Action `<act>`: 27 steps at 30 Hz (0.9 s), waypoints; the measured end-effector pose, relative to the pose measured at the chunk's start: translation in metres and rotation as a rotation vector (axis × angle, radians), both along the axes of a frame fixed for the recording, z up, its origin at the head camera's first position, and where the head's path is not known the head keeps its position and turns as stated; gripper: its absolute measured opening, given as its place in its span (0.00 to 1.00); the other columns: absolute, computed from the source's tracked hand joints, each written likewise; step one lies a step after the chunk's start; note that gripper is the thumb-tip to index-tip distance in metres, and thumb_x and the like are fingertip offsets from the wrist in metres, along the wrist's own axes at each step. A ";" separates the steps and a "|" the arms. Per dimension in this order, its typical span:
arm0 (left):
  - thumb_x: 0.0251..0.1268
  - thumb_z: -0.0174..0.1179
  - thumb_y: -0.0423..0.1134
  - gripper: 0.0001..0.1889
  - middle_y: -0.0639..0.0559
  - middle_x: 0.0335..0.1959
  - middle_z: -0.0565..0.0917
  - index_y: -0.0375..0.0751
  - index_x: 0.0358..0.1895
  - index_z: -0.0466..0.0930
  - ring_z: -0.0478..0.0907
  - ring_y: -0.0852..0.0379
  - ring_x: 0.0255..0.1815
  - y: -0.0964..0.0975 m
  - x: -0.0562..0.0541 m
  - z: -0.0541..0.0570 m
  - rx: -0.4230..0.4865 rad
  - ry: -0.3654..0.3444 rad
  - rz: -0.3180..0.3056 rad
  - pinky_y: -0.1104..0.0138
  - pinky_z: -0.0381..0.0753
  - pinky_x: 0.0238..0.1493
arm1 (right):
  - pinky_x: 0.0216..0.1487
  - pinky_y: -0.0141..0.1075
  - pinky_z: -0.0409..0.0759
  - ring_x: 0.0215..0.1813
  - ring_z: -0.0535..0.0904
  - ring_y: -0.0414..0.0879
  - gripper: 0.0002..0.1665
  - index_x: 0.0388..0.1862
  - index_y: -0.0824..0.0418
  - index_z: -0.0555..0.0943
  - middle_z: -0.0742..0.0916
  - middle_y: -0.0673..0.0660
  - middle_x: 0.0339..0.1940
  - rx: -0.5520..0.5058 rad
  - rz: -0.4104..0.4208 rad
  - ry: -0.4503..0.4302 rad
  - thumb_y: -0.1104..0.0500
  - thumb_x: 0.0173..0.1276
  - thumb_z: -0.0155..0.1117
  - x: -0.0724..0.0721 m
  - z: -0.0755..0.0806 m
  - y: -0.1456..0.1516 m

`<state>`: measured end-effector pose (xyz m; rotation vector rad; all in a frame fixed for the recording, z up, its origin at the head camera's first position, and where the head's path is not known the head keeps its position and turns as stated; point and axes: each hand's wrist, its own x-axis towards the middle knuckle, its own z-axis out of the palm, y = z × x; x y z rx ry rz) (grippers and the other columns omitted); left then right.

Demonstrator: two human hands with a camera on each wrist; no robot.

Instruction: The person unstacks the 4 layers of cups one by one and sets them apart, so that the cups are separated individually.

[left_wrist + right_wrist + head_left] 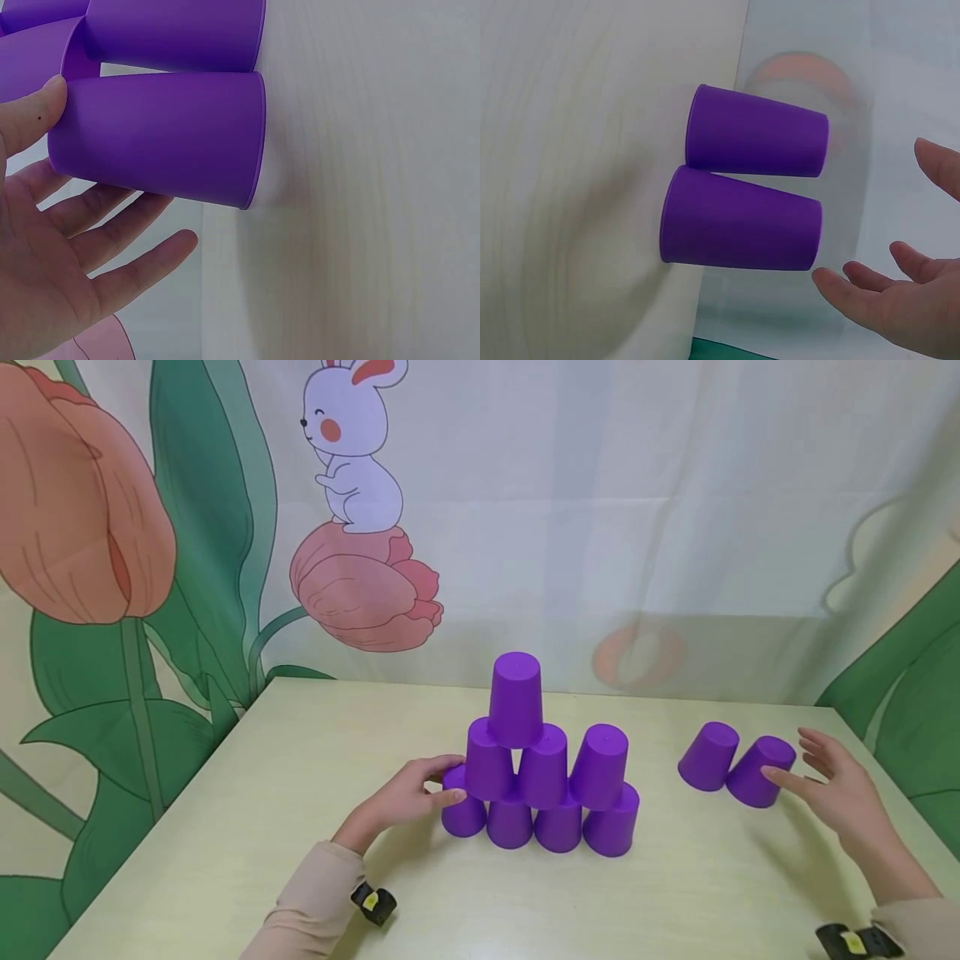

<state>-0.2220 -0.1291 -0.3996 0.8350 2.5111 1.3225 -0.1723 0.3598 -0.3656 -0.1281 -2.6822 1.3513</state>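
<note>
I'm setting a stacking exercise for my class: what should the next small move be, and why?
Probably close the right grip around the rightmost cup: the grip is open beside it, and the pyramid has only one third-row cup, leaving space alongside.

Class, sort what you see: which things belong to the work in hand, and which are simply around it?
In the work:
stack of eight purple cups
two purple cups apart from it
left hand, at the stack's left end
right hand, beside the two cups

Just around:
pale table
rabbit-and-tulip backdrop
black wrist devices
</note>
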 end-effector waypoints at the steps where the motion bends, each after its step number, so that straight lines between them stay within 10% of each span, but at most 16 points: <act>1: 0.62 0.57 0.39 0.24 0.44 0.47 0.78 0.33 0.60 0.68 0.75 0.49 0.47 0.000 -0.001 0.000 0.001 -0.001 0.000 0.63 0.76 0.39 | 0.58 0.62 0.53 0.67 0.47 0.70 0.51 0.71 0.68 0.41 0.50 0.72 0.70 0.005 0.002 0.006 0.47 0.64 0.58 0.000 0.001 -0.001; 7: 0.62 0.58 0.41 0.24 0.46 0.46 0.79 0.34 0.60 0.69 0.75 0.50 0.46 -0.001 -0.001 0.000 0.008 -0.003 0.012 0.61 0.76 0.40 | 0.59 0.24 0.62 0.67 0.49 0.67 0.50 0.72 0.65 0.43 0.51 0.69 0.71 0.046 0.020 0.033 0.47 0.64 0.59 0.003 0.005 -0.006; 9: 0.62 0.58 0.41 0.24 0.46 0.46 0.79 0.34 0.59 0.69 0.75 0.49 0.46 -0.001 -0.001 0.000 0.010 -0.001 0.010 0.61 0.76 0.40 | 0.59 0.25 0.63 0.67 0.49 0.67 0.50 0.72 0.65 0.43 0.52 0.69 0.71 0.048 0.029 0.037 0.47 0.64 0.59 0.005 0.009 -0.009; 14: 0.62 0.58 0.39 0.24 0.45 0.46 0.79 0.32 0.59 0.68 0.75 0.49 0.46 0.000 0.000 0.000 0.014 0.004 -0.006 0.63 0.76 0.39 | 0.55 0.63 0.57 0.65 0.50 0.71 0.49 0.72 0.65 0.42 0.52 0.72 0.69 0.012 0.064 0.035 0.48 0.64 0.59 0.009 0.018 -0.019; 19: 0.62 0.58 0.38 0.24 0.44 0.46 0.78 0.31 0.60 0.68 0.75 0.49 0.46 0.000 0.001 0.001 0.021 0.006 -0.009 0.62 0.76 0.39 | 0.53 0.63 0.59 0.64 0.53 0.71 0.49 0.73 0.62 0.43 0.53 0.71 0.69 0.027 0.092 0.038 0.49 0.64 0.59 0.011 0.028 -0.028; 27: 0.62 0.58 0.40 0.24 0.47 0.46 0.79 0.34 0.59 0.69 0.75 0.52 0.45 0.000 0.000 0.000 0.000 0.001 0.005 0.62 0.76 0.40 | 0.40 0.17 0.70 0.62 0.59 0.69 0.48 0.72 0.60 0.47 0.58 0.70 0.69 0.075 0.139 0.084 0.51 0.63 0.61 0.016 0.044 -0.045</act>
